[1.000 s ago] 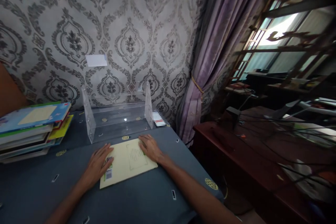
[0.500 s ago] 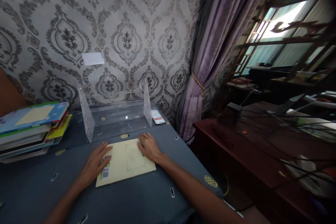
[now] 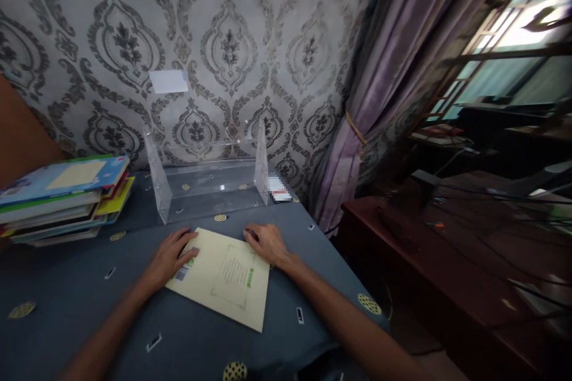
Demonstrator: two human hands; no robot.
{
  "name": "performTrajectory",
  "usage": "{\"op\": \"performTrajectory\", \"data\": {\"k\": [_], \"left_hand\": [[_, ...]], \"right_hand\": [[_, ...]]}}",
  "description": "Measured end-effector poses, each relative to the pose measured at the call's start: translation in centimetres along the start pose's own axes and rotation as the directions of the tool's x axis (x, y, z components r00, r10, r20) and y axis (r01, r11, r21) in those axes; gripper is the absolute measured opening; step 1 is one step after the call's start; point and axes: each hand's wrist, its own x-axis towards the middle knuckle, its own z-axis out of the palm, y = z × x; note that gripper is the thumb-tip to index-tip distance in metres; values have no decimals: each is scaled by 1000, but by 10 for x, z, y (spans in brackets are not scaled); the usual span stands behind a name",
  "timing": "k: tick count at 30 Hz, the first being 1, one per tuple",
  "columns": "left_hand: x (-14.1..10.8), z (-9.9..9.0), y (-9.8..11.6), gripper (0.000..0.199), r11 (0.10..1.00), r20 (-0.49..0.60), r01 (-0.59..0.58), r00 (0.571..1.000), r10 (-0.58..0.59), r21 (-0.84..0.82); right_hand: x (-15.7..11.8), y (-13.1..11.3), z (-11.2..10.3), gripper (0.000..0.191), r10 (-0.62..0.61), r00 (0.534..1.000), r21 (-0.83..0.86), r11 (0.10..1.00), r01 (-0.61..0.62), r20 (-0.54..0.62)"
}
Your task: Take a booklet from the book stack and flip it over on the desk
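Note:
A thin cream-coloured book (image 3: pixel 214 268) lies on the cloth-covered table, turned at a slant, with a framed block of print and a barcode on its upper face. My left hand (image 3: pixel 172 257) is at its left edge, thumb on the cover and fingers along the far left corner. At the upper right edge, my right hand (image 3: pixel 267 244) has its fingers bent against the book; their tips are partly hidden. Behind the book stands a clear plastic rack (image 3: pixel 214 187) with two upright side panels.
A stack of books (image 3: pixel 67 199) stands at the left on the dark patterned tablecloth (image 3: pixel 89 321). A pixelated packet (image 3: pixel 279 189) lies right of the rack. Beyond the table's right edge are a purple curtain (image 3: pixel 353 131) and a reddish-brown desk (image 3: pixel 393 238) with cables.
The book has turned clockwise, its lower right corner swinging towards me. My right hand has slid from the cover to the upper right edge. The camera view has shifted slightly.

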Motion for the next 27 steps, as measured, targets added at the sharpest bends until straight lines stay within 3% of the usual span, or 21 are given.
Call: {"op": "performTrajectory", "data": {"k": [7, 11, 16, 19, 22, 24, 27], "left_hand": [[2, -23, 24, 46, 976, 120, -27, 993, 1, 215], [6, -30, 45, 47, 929, 112, 58, 988, -106, 366], [15, -30, 54, 47, 923, 102, 66, 988, -113, 379], [18, -25, 45, 50, 960, 64, 79, 993, -100, 269], [17, -16, 29, 48, 994, -47, 113, 993, -113, 8], [17, -11, 19, 48, 966, -121, 124, 980, -155, -228], [18, -5, 7, 53, 848, -187, 111, 953, -239, -519]], "right_hand": [[-13, -19, 2, 31, -245, 962, 201, 955, 218, 122], [-23, -39, 9, 26, -374, 910, 255, 910, 325, 176], [-34, -62, 14, 24, -502, 832, 283, 855, 435, 238], [-35, -67, 16, 23, -515, 817, 243, 854, 461, 261], [-32, -72, 22, 27, -500, 842, 129, 866, 483, 204], [-27, -79, 28, 30, -525, 840, 70, 851, 521, 133], [-14, -97, 36, 26, -626, 776, 50, 780, 624, 82]]}}
